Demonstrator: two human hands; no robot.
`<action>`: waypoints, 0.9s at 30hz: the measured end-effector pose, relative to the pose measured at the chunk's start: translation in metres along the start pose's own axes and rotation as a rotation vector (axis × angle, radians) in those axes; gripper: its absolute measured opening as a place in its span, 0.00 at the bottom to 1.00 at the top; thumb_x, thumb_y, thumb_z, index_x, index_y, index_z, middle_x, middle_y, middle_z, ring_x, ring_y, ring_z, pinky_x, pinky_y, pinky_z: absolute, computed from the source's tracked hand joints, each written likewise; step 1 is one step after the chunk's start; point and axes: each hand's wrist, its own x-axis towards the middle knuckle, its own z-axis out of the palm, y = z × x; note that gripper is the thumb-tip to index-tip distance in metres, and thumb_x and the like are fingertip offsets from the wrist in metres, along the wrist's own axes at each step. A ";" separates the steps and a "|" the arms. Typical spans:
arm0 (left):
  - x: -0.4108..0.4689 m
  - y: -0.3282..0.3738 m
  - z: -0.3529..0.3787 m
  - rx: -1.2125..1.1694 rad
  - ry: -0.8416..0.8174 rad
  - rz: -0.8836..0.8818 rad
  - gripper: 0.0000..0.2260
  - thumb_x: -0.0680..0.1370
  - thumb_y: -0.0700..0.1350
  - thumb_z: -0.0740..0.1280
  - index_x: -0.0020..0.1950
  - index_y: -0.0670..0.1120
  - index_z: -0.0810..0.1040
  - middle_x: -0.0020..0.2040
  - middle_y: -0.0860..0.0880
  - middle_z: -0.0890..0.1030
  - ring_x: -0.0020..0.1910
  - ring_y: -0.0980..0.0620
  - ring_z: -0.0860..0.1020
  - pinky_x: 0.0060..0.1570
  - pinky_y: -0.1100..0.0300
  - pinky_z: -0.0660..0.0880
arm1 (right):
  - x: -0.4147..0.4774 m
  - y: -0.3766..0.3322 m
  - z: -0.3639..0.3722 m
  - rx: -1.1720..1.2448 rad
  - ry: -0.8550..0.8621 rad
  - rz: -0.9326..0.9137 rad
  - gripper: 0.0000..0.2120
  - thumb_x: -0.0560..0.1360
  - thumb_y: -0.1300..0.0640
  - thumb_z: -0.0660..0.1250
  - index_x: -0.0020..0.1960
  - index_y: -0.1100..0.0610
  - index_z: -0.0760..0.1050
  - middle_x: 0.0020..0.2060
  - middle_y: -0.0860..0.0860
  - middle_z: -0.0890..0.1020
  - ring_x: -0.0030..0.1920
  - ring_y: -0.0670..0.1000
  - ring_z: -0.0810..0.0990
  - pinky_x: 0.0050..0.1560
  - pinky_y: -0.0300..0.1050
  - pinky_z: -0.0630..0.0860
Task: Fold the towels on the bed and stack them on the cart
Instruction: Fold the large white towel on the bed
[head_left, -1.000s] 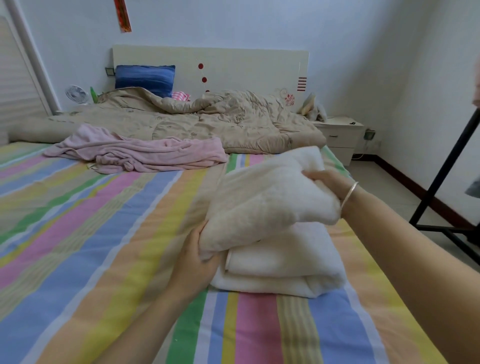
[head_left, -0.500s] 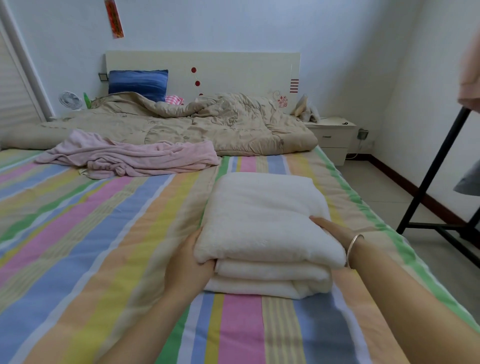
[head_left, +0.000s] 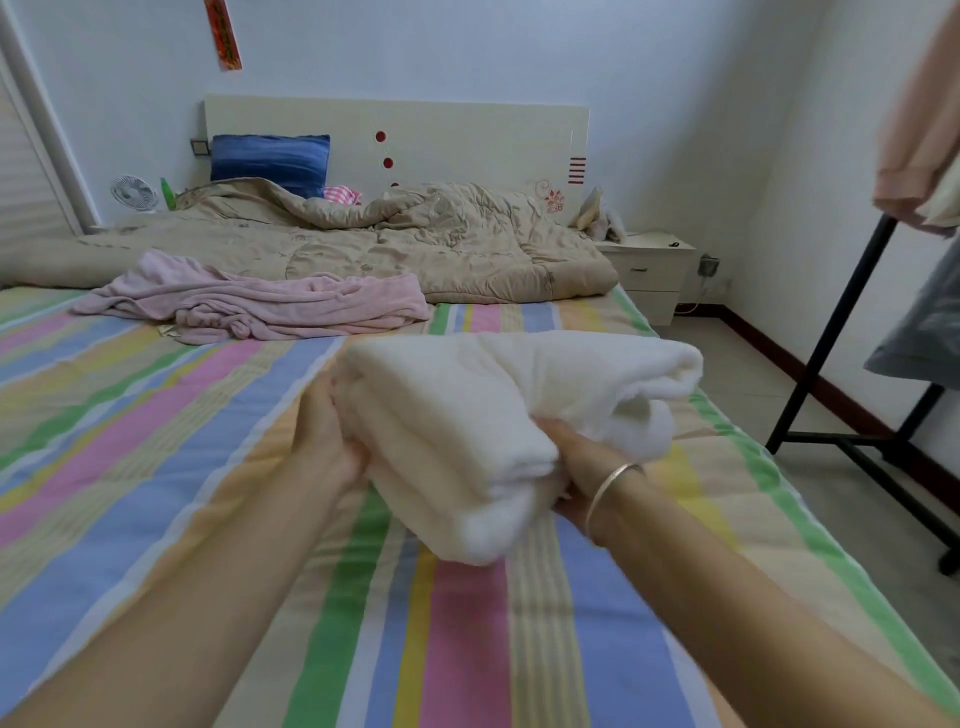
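A folded white towel (head_left: 483, 410) is lifted off the striped bed (head_left: 156, 415), held between both hands. My left hand (head_left: 324, 441) grips its left edge. My right hand (head_left: 576, 467), with a silver bangle on the wrist, grips it from below at the near right side. The towel tilts, its far end sagging to the right. A crumpled pink towel (head_left: 260, 304) lies unfolded further up the bed, left of centre.
A tan quilt (head_left: 389, 239) and a blue pillow (head_left: 270, 158) lie at the headboard. A white nightstand (head_left: 649, 270) stands right of the bed. A black rack (head_left: 841, 364) with hanging clothes stands on the floor at the right.
The folded white towel lay flat on the bed with my hands at its sides; now both hands have lifted it off the sheet and it tilts to the right.
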 end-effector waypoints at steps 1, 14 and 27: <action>0.000 0.008 0.004 0.029 -0.005 0.025 0.13 0.80 0.52 0.61 0.41 0.48 0.77 0.26 0.52 0.79 0.28 0.55 0.78 0.30 0.66 0.73 | -0.011 0.011 0.015 0.066 -0.002 -0.019 0.19 0.71 0.48 0.73 0.58 0.56 0.78 0.47 0.51 0.84 0.41 0.49 0.82 0.34 0.39 0.78; -0.015 0.027 -0.010 1.225 0.040 0.493 0.22 0.78 0.49 0.67 0.71 0.48 0.70 0.73 0.47 0.66 0.69 0.48 0.68 0.63 0.55 0.68 | -0.105 0.012 0.022 -0.715 -0.683 0.453 0.37 0.76 0.30 0.49 0.58 0.61 0.77 0.44 0.55 0.84 0.41 0.52 0.83 0.32 0.38 0.77; 0.013 -0.055 0.012 2.064 0.059 0.280 0.28 0.81 0.54 0.51 0.80 0.49 0.50 0.80 0.46 0.49 0.79 0.48 0.48 0.75 0.44 0.44 | 0.021 0.004 0.077 -1.665 -0.075 -0.535 0.23 0.82 0.44 0.43 0.77 0.43 0.54 0.78 0.47 0.52 0.78 0.53 0.46 0.75 0.60 0.40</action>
